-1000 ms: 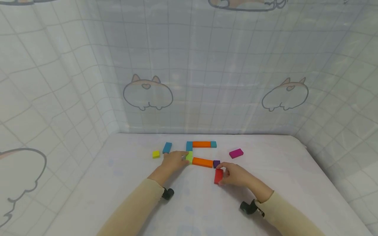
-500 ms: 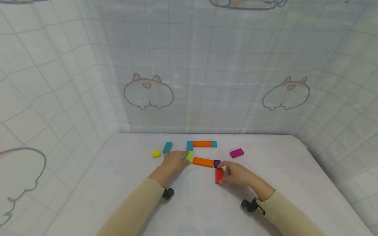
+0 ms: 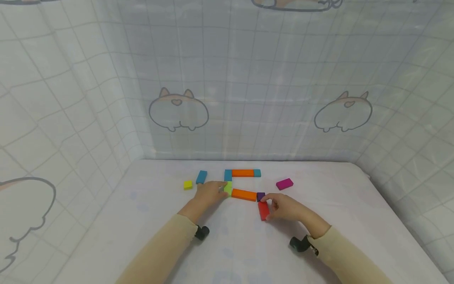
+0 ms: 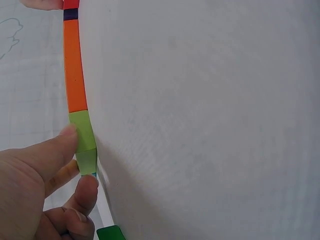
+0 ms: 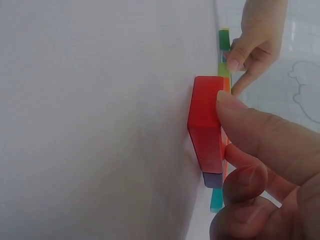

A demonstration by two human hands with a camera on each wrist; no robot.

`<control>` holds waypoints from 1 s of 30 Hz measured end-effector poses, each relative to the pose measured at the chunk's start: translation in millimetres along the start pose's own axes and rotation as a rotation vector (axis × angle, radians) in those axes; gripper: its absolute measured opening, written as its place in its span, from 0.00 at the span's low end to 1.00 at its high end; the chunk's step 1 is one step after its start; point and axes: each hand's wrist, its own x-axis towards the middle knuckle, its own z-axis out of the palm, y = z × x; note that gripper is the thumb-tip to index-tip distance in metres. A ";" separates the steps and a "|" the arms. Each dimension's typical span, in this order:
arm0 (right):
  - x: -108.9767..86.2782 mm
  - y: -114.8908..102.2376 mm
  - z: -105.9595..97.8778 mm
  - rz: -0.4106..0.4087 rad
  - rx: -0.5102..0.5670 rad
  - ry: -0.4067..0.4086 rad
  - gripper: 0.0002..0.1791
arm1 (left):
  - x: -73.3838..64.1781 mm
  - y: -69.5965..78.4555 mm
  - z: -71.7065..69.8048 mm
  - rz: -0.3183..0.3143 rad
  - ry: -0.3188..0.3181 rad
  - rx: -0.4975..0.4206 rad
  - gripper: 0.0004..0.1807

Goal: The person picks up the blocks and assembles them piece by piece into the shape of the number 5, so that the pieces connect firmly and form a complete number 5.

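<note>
My left hand pinches a light green block, thumb at its near end and a finger at its far end. An orange block runs rightward from the green one to a small purple cube. With thumb and fingers, my right hand pinches a red block at its two ends. The red block's far end is right at the purple cube, and it lies slightly slanted toward me. Behind the green block, a blue block meets a second orange block, capped by a small blue cube.
Left of the row lie a loose blue block and a yellow cube. A magenta block lies to the right. White cloth covers the table, and a checked curtain hangs behind and at both sides.
The red block has shifted slightly away from me and turned, its near end swinging right, its far end closer to the purple cube. My left hand stays still on the green block.
</note>
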 end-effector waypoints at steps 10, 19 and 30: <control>2.2 6.1 -4.2 -0.042 0.000 -0.030 0.28 | 0.8 -0.7 1.1 -0.006 0.003 0.003 0.29; 2.6 1.6 -9.1 -0.020 0.002 -0.050 0.28 | 0.5 -1.3 0.0 0.009 0.014 0.016 0.29; 4.7 3.4 -10.0 -0.030 0.013 -0.046 0.28 | 0.9 -1.4 -1.3 0.011 0.016 0.014 0.29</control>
